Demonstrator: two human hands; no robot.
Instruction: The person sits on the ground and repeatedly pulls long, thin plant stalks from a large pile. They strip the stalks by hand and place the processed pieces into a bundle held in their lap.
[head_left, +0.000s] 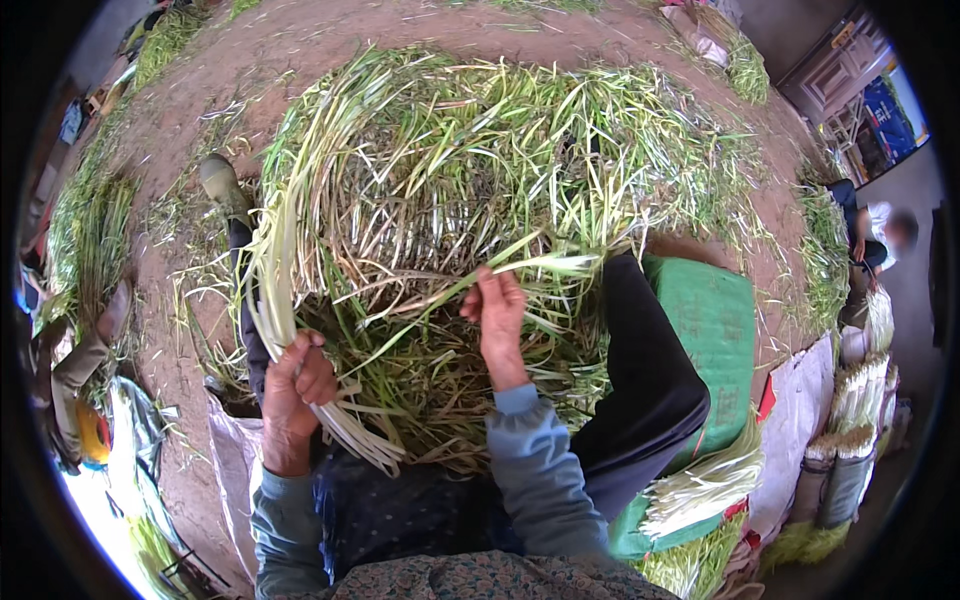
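My left hand (301, 375) is closed around a bunch of long pale stalks (277, 292), whose white ends stick out below the fist and whose leafy tops reach up and away. Between the thumb and fingers of my right hand (496, 304) is a single stalk (551, 262), white and slightly blurred at its right end. In front of me, beyond both hands, lies a large heap of green and yellowed leafy stalks (480, 142). More loose leaves (427, 382) lie between my legs, under the hands.
To the right, a green woven sack (701, 322) bears writing; a bundle of white stalks (705, 480) lies on its near end. Upright bundles (855, 405) stand farther right, below a seated person (877, 232). A white sack (236, 450) is at left, with another person's leg (82, 360) beyond.
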